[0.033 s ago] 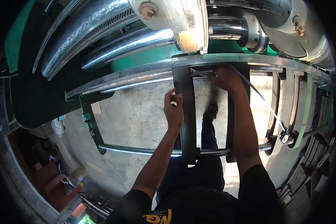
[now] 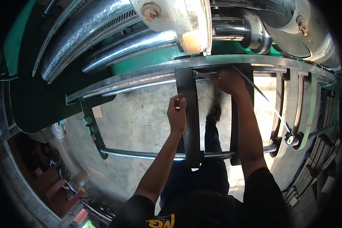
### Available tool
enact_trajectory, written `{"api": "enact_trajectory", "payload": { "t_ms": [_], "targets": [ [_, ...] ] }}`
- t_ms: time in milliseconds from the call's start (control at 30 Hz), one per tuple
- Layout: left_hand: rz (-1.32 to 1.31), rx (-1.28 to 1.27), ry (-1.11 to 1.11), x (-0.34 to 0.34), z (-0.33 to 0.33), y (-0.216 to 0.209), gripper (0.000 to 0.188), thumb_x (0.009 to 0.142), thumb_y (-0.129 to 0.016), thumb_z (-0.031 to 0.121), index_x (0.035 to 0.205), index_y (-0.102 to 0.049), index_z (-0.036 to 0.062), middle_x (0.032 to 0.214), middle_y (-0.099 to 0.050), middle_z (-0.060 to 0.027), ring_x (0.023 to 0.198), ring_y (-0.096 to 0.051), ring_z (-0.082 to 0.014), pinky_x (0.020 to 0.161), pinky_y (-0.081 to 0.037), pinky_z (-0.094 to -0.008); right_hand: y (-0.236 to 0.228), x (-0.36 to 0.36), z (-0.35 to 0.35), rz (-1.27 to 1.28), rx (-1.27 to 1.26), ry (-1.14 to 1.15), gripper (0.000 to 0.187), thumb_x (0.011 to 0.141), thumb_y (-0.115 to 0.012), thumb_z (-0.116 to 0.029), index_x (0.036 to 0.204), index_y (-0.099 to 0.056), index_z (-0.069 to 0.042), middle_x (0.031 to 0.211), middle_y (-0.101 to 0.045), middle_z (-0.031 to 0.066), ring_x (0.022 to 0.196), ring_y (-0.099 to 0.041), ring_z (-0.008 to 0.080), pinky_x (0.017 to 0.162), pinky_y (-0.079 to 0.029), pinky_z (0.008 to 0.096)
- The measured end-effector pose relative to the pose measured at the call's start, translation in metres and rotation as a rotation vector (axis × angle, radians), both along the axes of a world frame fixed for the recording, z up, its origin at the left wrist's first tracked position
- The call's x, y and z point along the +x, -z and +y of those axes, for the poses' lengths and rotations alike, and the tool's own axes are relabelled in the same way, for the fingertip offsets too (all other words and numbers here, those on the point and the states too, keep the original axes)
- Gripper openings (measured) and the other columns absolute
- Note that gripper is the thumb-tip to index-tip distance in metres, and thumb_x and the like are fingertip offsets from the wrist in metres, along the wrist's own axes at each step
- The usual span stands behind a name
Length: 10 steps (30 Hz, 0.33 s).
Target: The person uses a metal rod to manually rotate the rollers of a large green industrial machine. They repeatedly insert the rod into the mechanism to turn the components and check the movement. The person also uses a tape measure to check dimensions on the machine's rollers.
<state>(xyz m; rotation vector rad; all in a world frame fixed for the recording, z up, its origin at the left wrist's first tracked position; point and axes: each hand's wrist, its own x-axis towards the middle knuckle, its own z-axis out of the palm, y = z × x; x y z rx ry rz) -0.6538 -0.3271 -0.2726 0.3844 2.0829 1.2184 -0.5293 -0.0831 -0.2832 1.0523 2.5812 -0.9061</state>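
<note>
My right hand (image 2: 231,81) is closed around a metal wrench (image 2: 203,75). The wrench's head lies against the fitting on the upper shaft, just beside a black ribbed belt (image 2: 192,117). At that belt's left edge, lower down, my left hand (image 2: 176,114) is raised with fingers bent and apart, nothing visible between them. Its index fingertip is blurred near the belt. A second dark belt (image 2: 235,129) runs partly behind my right forearm. My right hand hides most of the wrench handle.
Large steel rollers (image 2: 129,49) and a long metal bar (image 2: 148,69) cross above my hands. A lower rod (image 2: 140,153) spans in front of me. At right, a thin pale strip (image 2: 260,93) slants down to a small round piece (image 2: 288,139) beside more belts (image 2: 292,95).
The fingers of my left hand have shifted slightly, the index fingertip a little lower. My right hand and the wrench look the same.
</note>
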Motion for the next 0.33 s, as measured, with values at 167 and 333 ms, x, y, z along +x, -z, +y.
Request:
{"api": "enact_trajectory", "payload": {
  "t_ms": [167,333],
  "targets": [
    [-0.439,0.053,0.176,0.005,-0.016,-0.014,0.026,0.104,-0.057,0.023,0.114,-0.067,0.0022,0.073,-0.062,-0.0017,0.060,-0.052,-0.0057,0.058,-0.042,-0.0215,0.007,0.013,-0.026,0.079,0.048,0.097,0.047,0.090,-0.062,-0.053,0.098,-0.077,-0.009,0.094,-0.073,0.0178,0.089,-0.071,0.0353,0.083,-0.056,0.0455],
    [-0.527,-0.015,0.287,0.003,-0.029,-0.012,0.027,0.104,-0.057,0.025,0.118,-0.067,0.0040,0.077,-0.067,-0.0036,0.062,-0.056,-0.0059,0.059,-0.043,-0.0201,-0.022,0.010,-0.009,-0.117,-0.144,0.023,0.049,0.088,-0.064,-0.054,0.103,-0.077,-0.009,0.098,-0.074,0.0186,0.093,-0.072,0.0329,0.087,-0.055,0.0432]
  ]
}}
